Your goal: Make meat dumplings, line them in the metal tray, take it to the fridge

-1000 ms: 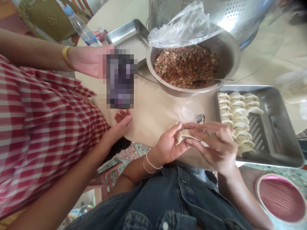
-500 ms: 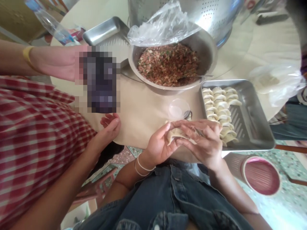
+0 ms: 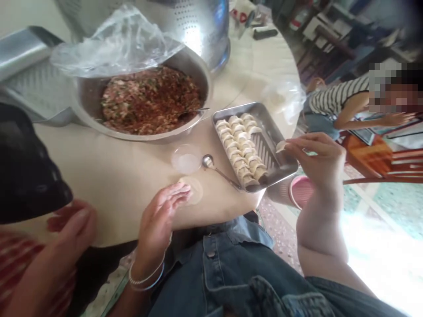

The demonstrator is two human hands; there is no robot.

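Hovering at the right wall of the tray point(image 3: 280, 169), a dough piece point(image 3: 280, 146) is pinched in left-pointing fingertips of the nearer right hand point(image 3: 319, 156), the left hand point(image 3: 161, 209) held open by a wrapper point(image 3: 196, 193).

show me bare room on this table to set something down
Bare tabletop lies between the metal bowl and the left hand. Ribbed floor shows in the tray, right of the dumplings. It's crowded left of the tray: clear dish, spoon and wrapper sit close.
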